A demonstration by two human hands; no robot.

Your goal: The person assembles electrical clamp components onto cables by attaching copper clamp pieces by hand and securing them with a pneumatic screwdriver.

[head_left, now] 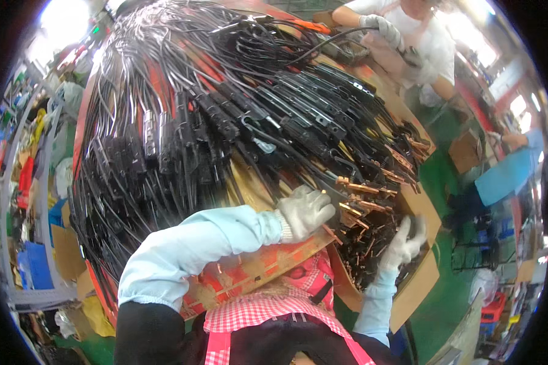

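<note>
From the head camera, looking down: a table (249,267) with an orange top, partly covered by cardboard, is heaped with black cables (182,121) fanned out so that their connector ends point toward the person's right, where bare copper terminals (365,194) line up near the table's edge. That arrangement puts the ends to be handled within reach of both hands.

The left hand (304,210), in a grey work glove with a pale blue sleeve behind it, rests on the cable ends just beside the copper terminals. Its fingers are curled loosely; it seems to pinch one of the ends, though the glove and the clutter hide the grip, so I cannot tell for sure.

The right hand (405,243), also gloved, reaches down into a cardboard box (420,286) set just below the table's edge and full of small copper-and-black parts (377,249). The fingers are spread open above the parts and appear to hold nothing yet.

At the far side of the table another person's gloved hand (380,27) works on the same cables.
</note>
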